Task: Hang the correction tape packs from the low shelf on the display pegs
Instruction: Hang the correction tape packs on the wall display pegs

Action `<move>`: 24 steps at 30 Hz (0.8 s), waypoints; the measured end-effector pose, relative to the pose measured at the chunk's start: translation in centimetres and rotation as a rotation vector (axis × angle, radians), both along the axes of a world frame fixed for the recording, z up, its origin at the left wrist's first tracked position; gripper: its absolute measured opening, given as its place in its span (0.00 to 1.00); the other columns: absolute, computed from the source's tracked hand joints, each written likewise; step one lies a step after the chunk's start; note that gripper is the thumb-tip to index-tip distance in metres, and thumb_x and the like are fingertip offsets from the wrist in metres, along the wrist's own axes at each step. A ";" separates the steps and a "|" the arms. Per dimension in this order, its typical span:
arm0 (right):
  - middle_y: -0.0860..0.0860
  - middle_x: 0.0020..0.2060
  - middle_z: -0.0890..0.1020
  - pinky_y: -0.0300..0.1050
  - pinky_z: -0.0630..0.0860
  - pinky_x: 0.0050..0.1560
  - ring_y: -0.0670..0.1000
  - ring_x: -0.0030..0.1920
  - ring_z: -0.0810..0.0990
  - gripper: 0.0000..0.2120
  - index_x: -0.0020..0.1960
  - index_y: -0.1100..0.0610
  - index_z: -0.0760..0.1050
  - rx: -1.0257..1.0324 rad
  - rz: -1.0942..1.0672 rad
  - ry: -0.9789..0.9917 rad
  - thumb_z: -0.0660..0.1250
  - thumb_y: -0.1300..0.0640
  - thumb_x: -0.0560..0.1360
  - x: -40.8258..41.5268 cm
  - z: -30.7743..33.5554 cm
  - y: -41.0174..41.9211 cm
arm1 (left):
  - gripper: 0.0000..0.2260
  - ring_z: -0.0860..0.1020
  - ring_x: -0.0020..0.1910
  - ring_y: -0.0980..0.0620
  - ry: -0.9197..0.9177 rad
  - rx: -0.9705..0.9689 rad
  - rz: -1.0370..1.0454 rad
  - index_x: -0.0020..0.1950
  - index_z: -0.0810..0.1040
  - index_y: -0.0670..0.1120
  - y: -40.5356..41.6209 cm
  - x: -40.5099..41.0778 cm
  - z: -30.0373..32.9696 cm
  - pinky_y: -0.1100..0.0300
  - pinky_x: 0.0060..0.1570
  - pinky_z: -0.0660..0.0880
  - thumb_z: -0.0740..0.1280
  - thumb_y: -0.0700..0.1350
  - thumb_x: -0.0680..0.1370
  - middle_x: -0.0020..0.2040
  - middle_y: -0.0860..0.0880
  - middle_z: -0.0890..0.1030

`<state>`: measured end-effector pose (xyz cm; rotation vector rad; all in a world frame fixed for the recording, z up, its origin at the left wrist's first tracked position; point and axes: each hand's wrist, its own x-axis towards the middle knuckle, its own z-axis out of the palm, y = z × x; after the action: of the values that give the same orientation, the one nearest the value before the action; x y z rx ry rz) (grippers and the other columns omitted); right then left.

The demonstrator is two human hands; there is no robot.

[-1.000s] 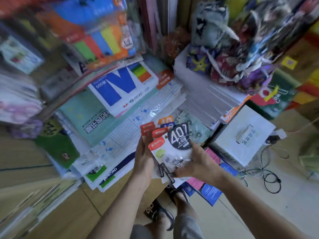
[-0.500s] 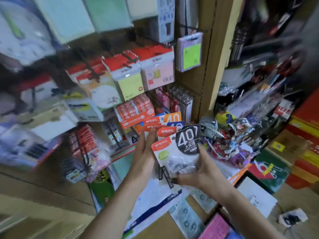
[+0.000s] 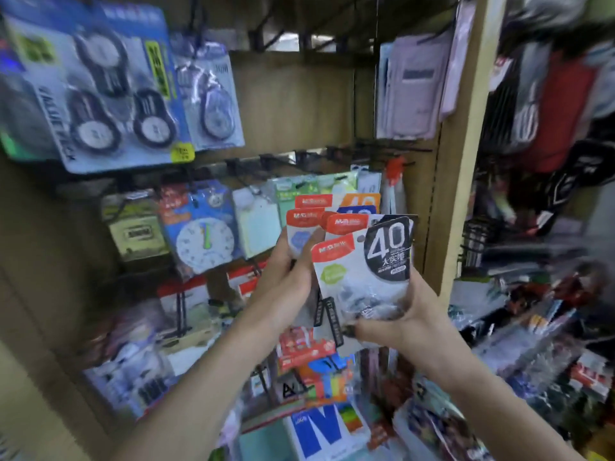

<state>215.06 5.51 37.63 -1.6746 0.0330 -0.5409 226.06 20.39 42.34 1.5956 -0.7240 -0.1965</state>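
I hold a fanned stack of correction tape packs in front of the peg wall; they have red headers, and the front one bears a black patch with "40". My left hand grips the stack from the left, thumb on the front. My right hand grips the bottom right corner of the front pack. Black display pegs stick out of the wooden back panel just above the packs. Larger blue correction tape cards hang at the upper left.
Sticky-note packs and a clock card hang on the row left of my hands. A wooden upright borders the panel on the right, with crowded bags and goods beyond it. Paper reams and notebooks lie on the low shelf below.
My view has swung up from the low shelf to the peg wall. Both hands have lifted the stack of packs up in front of the pegs, keeping their hold.
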 end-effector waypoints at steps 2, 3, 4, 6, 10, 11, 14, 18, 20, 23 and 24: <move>0.55 0.54 0.88 0.57 0.85 0.55 0.58 0.55 0.87 0.40 0.69 0.52 0.71 -0.028 -0.023 -0.033 0.84 0.67 0.63 0.7 2.2 -0.2 | 0.04 0.69 0.37 0.88 0.018 0.002 0.013 0.57 0.69 0.70 0.4 0.0 2.8 0.72 0.49 0.66 0.58 0.59 0.85 0.35 0.86 0.72; 0.57 0.53 0.88 0.60 0.84 0.56 0.59 0.54 0.87 0.41 0.70 0.52 0.70 -0.026 -0.028 -0.052 0.85 0.66 0.62 1.0 3.3 -0.2 | 0.03 0.70 0.37 0.88 0.002 -0.008 0.013 0.57 0.68 0.71 0.4 0.1 4.1 0.70 0.51 0.68 0.58 0.60 0.85 0.36 0.86 0.72; 0.55 0.54 0.88 0.59 0.84 0.57 0.57 0.54 0.87 0.42 0.71 0.53 0.70 -0.027 -0.020 -0.075 0.85 0.66 0.63 1.2 4.3 -0.3 | 0.03 0.72 0.40 0.86 -0.030 -0.017 0.026 0.58 0.69 0.70 0.4 0.3 5.1 0.68 0.53 0.69 0.59 0.60 0.85 0.38 0.86 0.74; 0.49 0.54 0.89 0.49 0.85 0.54 0.51 0.55 0.88 0.38 0.69 0.54 0.71 -0.052 -0.006 -0.136 0.83 0.69 0.64 1.8 6.5 -0.3 | 0.05 0.79 0.48 0.75 -0.100 -0.050 0.080 0.59 0.71 0.66 0.3 1.2 6.9 0.65 0.54 0.74 0.62 0.61 0.84 0.44 0.77 0.81; 0.46 0.50 0.89 0.36 0.82 0.47 0.45 0.51 0.88 0.30 0.61 0.51 0.77 -0.090 0.029 -0.232 0.79 0.73 0.66 2.8 11.1 -0.6 | 0.06 0.82 0.52 0.55 -0.240 -0.136 0.242 0.55 0.75 0.55 -0.4 2.8 10.3 0.57 0.49 0.74 0.68 0.55 0.83 0.50 0.55 0.84; 0.46 0.50 0.89 0.35 0.82 0.47 0.45 0.50 0.88 0.30 0.61 0.52 0.77 -0.097 0.037 -0.242 0.79 0.74 0.66 3.2 11.9 -0.8 | 0.05 0.83 0.52 0.53 -0.258 -0.145 0.254 0.54 0.77 0.54 -0.5 3.0 11.2 0.56 0.51 0.76 0.68 0.54 0.83 0.50 0.53 0.85; 0.50 0.52 0.89 0.38 0.83 0.47 0.48 0.51 0.88 0.31 0.63 0.55 0.77 -0.096 0.054 -0.258 0.78 0.75 0.66 4.4 13.7 -1.6 | 0.07 0.85 0.55 0.53 -0.267 -0.155 0.252 0.55 0.80 0.54 -0.7 3.6 12.9 0.51 0.57 0.79 0.67 0.55 0.82 0.52 0.53 0.87; 0.53 0.57 0.88 0.54 0.82 0.61 0.55 0.58 0.87 0.34 0.67 0.56 0.76 -0.136 0.069 -0.242 0.82 0.69 0.65 6.2 15.6 -2.3 | 0.04 0.75 0.41 0.81 -0.234 -0.066 0.170 0.57 0.73 0.65 -0.9 3.7 14.8 0.66 0.51 0.71 0.58 0.58 0.86 0.44 0.77 0.78; 0.53 0.56 0.88 0.56 0.81 0.63 0.54 0.57 0.87 0.32 0.66 0.57 0.77 -0.145 0.075 -0.225 0.82 0.68 0.65 6.9 16.5 -2.5 | 0.16 0.71 0.62 0.75 -0.161 -0.027 0.174 0.73 0.65 0.68 -1.1 4.0 15.7 0.62 0.62 0.66 0.54 0.65 0.85 0.63 0.74 0.72; 0.52 0.53 0.89 0.52 0.82 0.63 0.53 0.55 0.88 0.27 0.63 0.55 0.79 -0.173 0.110 -0.188 0.81 0.67 0.67 7.6 17.9 -2.7 | 0.41 0.64 0.81 0.49 -0.087 -0.013 0.232 0.81 0.57 0.65 -1.6 5.6 16.5 0.42 0.77 0.62 0.53 0.79 0.71 0.82 0.61 0.64; 0.52 0.53 0.89 0.51 0.82 0.62 0.53 0.55 0.88 0.25 0.62 0.54 0.80 -0.176 0.123 -0.180 0.80 0.67 0.68 7.8 18.4 -2.7 | 0.45 0.66 0.80 0.47 -0.057 -0.022 0.229 0.80 0.58 0.67 -1.8 6.2 16.5 0.38 0.77 0.64 0.53 0.82 0.64 0.82 0.59 0.66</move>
<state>222.82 2.78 56.02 -1.7785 -0.2534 -0.6129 232.27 18.61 58.86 1.6544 -0.5795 0.0237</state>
